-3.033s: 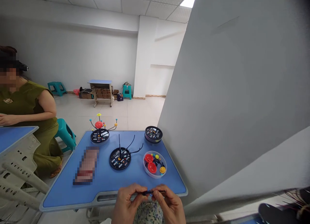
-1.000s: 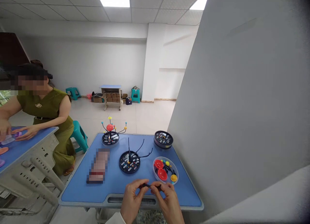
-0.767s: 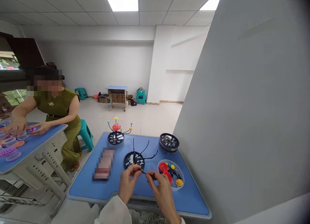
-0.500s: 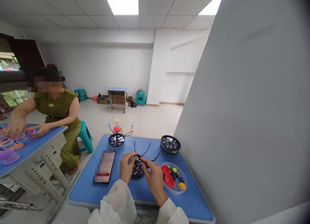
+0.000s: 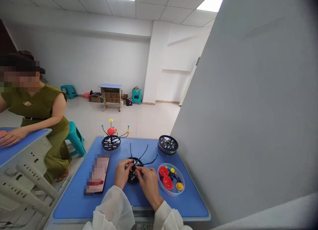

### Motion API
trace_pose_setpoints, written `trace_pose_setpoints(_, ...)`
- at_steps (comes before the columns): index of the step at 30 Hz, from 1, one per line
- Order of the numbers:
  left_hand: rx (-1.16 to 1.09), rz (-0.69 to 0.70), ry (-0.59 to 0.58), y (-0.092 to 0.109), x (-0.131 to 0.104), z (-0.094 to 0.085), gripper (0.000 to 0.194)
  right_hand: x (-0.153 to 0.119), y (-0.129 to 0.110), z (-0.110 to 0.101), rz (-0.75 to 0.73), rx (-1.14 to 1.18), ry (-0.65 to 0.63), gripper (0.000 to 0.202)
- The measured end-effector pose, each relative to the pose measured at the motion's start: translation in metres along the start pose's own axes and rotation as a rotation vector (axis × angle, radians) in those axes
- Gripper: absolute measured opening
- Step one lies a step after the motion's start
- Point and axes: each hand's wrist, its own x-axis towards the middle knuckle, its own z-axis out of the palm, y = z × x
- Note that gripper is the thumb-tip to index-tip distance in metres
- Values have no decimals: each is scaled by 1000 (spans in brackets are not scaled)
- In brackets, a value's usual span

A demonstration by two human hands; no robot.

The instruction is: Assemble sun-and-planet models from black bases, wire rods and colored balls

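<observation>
The one view looks out from the person's head, above the near edge of a blue rectangular desk with a grey rim (image 5: 72, 203), facing forward and down. The bare left hand (image 5: 122, 173) and bare right hand (image 5: 149, 183) sit close; a plain white back wall (image 5: 86, 54) stands far off.

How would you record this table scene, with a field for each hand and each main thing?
Left hand: fingertips at the centre of the black round base, among thin black rods
Right hand: fingertips close beside the left's; exact grip not clear
Near right: clear round plastic tub holding two red bowl-shaped pieces and a yellow round piece, among others
Far left: upright model with a glossy red ball
Far right: black round case with printed top
Near left: flat rectangular phone, partly pixelated
Surface: blue rectangular tabletop
</observation>
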Motion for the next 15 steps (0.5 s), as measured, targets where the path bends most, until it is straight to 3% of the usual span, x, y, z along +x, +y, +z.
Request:
trace_pose_setpoints(4, 64, 6, 39, -7, -2, -1, 22, -6, 3, 5, 31, -37, 1, 22)
trace_pose_setpoints(7, 91, 22, 56, -9, -3, 0, 29, -11, 4, -3, 38, -65, -23, 32)
trace_pose_setpoints(11, 113, 57, 63, -10, -4, 1, 32, -16, 21, -42, 64, -253, -8, 38)
trace_pose_setpoints(15, 133, 86, 59, -9, -6, 3, 32, -14, 57, -93, 119, -436, -8, 29)
